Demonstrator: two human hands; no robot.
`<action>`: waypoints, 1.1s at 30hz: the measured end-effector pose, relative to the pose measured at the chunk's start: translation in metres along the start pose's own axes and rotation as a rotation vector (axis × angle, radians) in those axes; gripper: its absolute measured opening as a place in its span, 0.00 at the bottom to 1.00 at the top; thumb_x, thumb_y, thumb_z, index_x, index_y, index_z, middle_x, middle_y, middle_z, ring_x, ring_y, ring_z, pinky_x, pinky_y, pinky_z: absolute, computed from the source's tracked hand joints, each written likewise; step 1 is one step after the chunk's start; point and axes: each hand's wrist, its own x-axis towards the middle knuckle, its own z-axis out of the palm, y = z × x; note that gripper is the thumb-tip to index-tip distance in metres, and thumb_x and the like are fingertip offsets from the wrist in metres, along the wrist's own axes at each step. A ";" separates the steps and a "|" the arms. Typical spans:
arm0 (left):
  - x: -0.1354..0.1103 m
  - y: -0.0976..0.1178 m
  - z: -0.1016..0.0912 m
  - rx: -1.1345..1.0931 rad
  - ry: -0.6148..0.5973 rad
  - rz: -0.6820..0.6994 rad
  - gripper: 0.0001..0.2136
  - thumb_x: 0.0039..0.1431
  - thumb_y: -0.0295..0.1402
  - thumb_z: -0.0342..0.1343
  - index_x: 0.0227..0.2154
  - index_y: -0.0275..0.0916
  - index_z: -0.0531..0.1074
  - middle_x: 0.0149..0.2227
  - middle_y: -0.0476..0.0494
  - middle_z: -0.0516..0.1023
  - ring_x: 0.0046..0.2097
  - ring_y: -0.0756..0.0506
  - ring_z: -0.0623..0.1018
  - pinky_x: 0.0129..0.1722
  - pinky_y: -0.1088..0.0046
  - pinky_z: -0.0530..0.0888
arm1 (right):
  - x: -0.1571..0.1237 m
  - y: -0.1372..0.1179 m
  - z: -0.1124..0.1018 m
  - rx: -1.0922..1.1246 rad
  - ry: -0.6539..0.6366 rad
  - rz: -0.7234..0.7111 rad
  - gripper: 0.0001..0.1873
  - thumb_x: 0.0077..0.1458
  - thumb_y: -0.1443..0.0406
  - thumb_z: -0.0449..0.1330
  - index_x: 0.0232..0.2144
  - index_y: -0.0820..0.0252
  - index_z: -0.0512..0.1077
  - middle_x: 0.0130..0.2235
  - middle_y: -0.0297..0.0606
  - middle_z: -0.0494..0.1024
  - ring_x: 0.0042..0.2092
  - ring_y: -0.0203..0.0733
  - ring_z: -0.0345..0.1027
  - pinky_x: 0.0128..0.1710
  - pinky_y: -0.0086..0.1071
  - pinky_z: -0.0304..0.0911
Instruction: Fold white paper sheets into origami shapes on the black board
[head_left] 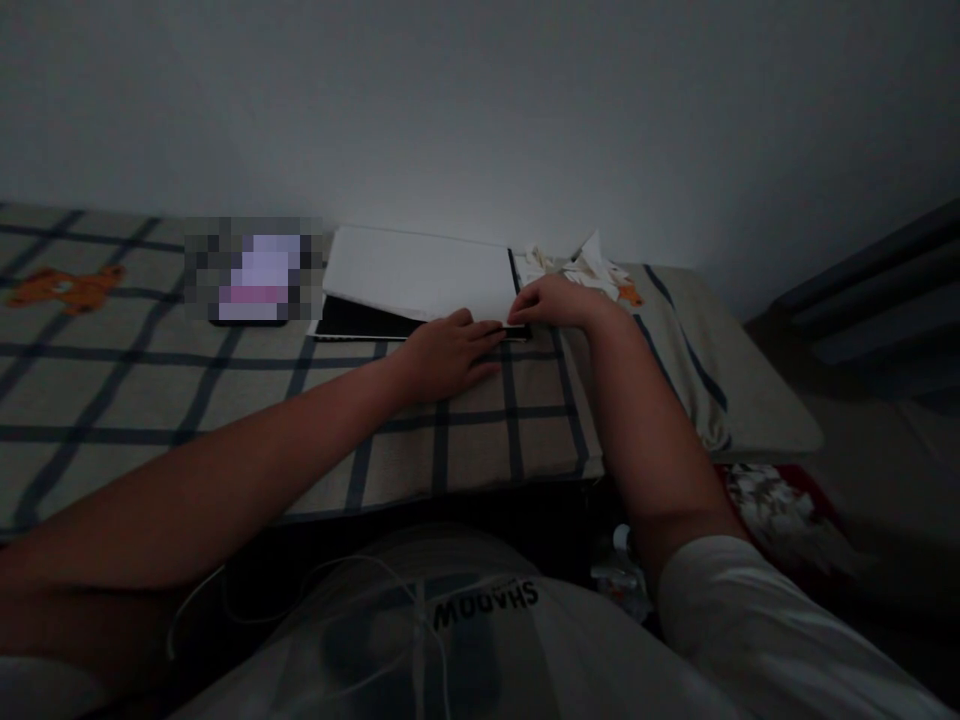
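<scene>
Light was dim, weaker toward the corners, with a soft pale glow low on the middle of the wall (pixel 427 190). Coarse blocks blurred the phone (pixel 259 280), whose screen shone lilac. Deep shadow lay below the checked cloth (pixel 480 440).

Wears a pale, short-sleeved shirt (pixel 577 655), loose and greyed by the dim light. Carries black capital lettering (pixel 486 604) across the front, reading SHADOW, upside down from above, with muted blue-grey patches (pixel 367 640) near it. Ends in a wide, creased right sleeve (pixel 757 600) at the upper arm; shows just a sliver of left sleeve (pixel 45 688). Has a thin white cable (pixel 442 650) looped over the front. Leaves left hand (pixel 450 355) and right hand (pixel 562 300) bare.
</scene>
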 end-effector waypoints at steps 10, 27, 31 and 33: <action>0.001 -0.001 0.000 0.000 0.004 0.012 0.30 0.70 0.49 0.36 0.66 0.37 0.60 0.67 0.43 0.63 0.53 0.38 0.68 0.53 0.63 0.62 | 0.000 0.005 -0.003 0.004 -0.007 0.012 0.10 0.56 0.64 0.62 0.37 0.61 0.81 0.35 0.38 0.82 0.35 0.38 0.71 0.35 0.28 0.61; 0.004 -0.001 -0.001 -0.004 -0.016 0.019 0.32 0.68 0.54 0.36 0.67 0.40 0.59 0.66 0.42 0.65 0.58 0.36 0.66 0.55 0.60 0.61 | 0.002 0.013 -0.005 0.076 0.037 -0.039 0.11 0.55 0.61 0.62 0.36 0.61 0.81 0.36 0.40 0.82 0.37 0.40 0.71 0.38 0.31 0.62; 0.004 0.000 -0.002 -0.016 -0.024 0.015 0.32 0.68 0.53 0.37 0.67 0.39 0.58 0.65 0.39 0.66 0.61 0.36 0.64 0.56 0.59 0.60 | -0.002 0.010 -0.008 0.097 0.048 -0.039 0.12 0.54 0.61 0.62 0.37 0.61 0.81 0.36 0.39 0.82 0.37 0.40 0.72 0.38 0.32 0.63; 0.004 0.001 -0.003 -0.029 -0.035 0.014 0.32 0.68 0.53 0.37 0.68 0.39 0.57 0.66 0.40 0.65 0.62 0.36 0.64 0.56 0.59 0.60 | -0.004 0.009 -0.008 0.095 0.002 -0.021 0.11 0.53 0.62 0.63 0.37 0.60 0.81 0.36 0.38 0.83 0.37 0.39 0.72 0.38 0.31 0.63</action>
